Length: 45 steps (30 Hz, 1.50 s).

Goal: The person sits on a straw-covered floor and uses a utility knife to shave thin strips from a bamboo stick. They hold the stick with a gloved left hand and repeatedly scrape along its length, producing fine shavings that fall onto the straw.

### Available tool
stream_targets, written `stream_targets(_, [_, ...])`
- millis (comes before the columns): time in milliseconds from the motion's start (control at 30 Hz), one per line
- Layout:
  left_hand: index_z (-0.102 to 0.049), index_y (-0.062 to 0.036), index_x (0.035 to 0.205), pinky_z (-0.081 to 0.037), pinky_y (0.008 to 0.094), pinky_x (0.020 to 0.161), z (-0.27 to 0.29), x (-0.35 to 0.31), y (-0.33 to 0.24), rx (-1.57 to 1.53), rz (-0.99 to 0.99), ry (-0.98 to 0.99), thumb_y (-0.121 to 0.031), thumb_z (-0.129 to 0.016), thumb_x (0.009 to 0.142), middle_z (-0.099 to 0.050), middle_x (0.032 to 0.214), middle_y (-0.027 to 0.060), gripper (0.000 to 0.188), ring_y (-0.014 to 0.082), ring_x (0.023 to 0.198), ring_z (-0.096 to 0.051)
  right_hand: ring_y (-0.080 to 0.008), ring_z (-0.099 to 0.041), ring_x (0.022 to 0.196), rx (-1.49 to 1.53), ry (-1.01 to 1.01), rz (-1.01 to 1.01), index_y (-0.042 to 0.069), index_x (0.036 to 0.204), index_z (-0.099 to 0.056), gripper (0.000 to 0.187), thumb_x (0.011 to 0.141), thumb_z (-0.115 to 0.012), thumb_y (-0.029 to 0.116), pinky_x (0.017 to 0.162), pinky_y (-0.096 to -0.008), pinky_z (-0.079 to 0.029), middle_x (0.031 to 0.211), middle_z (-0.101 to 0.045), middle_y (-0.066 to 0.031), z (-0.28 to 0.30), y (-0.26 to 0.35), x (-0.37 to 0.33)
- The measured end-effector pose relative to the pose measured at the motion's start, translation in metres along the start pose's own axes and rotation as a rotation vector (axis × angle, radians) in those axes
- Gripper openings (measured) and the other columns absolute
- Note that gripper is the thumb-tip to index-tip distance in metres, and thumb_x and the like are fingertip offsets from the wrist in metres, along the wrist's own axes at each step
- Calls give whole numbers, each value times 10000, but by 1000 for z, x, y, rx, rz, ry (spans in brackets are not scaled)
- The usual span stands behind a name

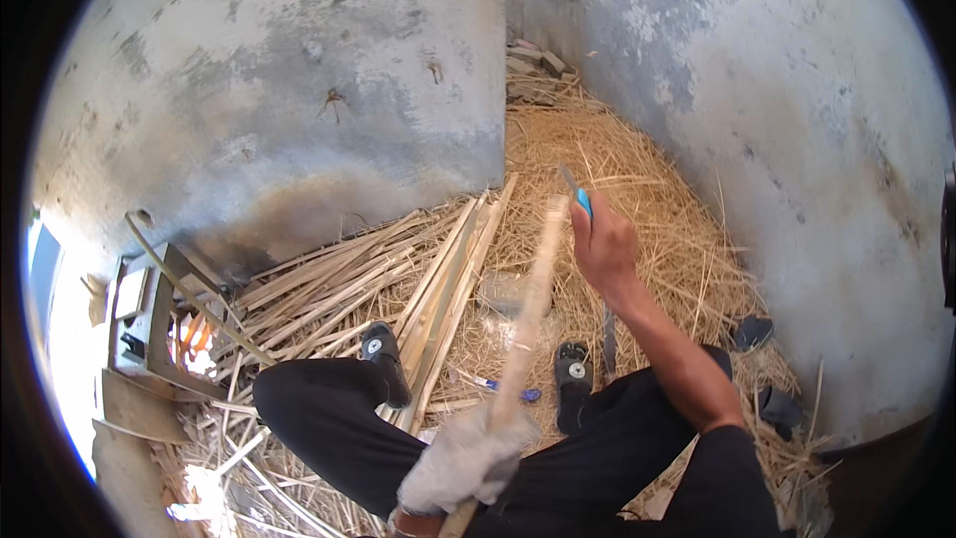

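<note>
My left hand wears a whitish glove and is closed around the lower part of a pale stick that looks like split bamboo. The stick slants up and away from my lap, and its lower end passes below the glove. My bare right hand is closed on a small knife with a blue handle. The knife's grey blade points up and to the left, close beside the stick's far end. Whether blade and stick touch, I cannot tell.
Long pale strips lie piled at the left, by the wall. Shavings cover the floor ahead. A blue object lies between my feet. A grey box-like block stands at the far left, dark shoes at the right.
</note>
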<state>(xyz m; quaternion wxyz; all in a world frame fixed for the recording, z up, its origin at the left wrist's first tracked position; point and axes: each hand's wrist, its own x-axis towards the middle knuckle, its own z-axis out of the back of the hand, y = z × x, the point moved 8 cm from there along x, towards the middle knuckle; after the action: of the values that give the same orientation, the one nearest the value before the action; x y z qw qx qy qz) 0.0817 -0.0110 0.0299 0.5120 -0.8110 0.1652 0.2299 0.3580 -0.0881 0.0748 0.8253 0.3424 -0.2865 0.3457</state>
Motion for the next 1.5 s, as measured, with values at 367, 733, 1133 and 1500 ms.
stream_targets(367, [-579,-31,1007,-278,215,326,13,3,-15,-146,-34,-72,-233,-577,992,-388,537,-42,202,46,353,-319,-289,-532,467,353,306,409,39,810,-534,438,972,-575,444,431,-403,-422,594,-494,-96,7,74,-54])
stream_targets(733, [-537,-53,941,-255,228,303,19,12,-30,-48,-65,-183,-226,-555,989,-353,514,-54,180,51,342,-320,-244,-560,478,88,88,364,77,757,-485,508,998,-505,523,414,-375,-431,591,-493,-78,-18,56,-46])
stream_targets(1133, [-519,-64,839,-199,250,244,11,7,-5,-179,0,-82,-178,-565,991,-345,471,-54,196,69,287,-309,-237,-532,431,-271,47,-474,69,838,-537,490,1078,-348,453,413,-426,-423,552,-557,-52,-13,-117,9])
stream_targets(1500, [-510,-89,816,-247,261,235,17,22,-21,-809,-166,396,-482,-355,1069,-322,428,-34,493,77,250,-252,-300,-524,461,470,451,224,45,879,-526,429,1012,-521,453,472,-406,-397,549,-477,-114,4,73,-33])
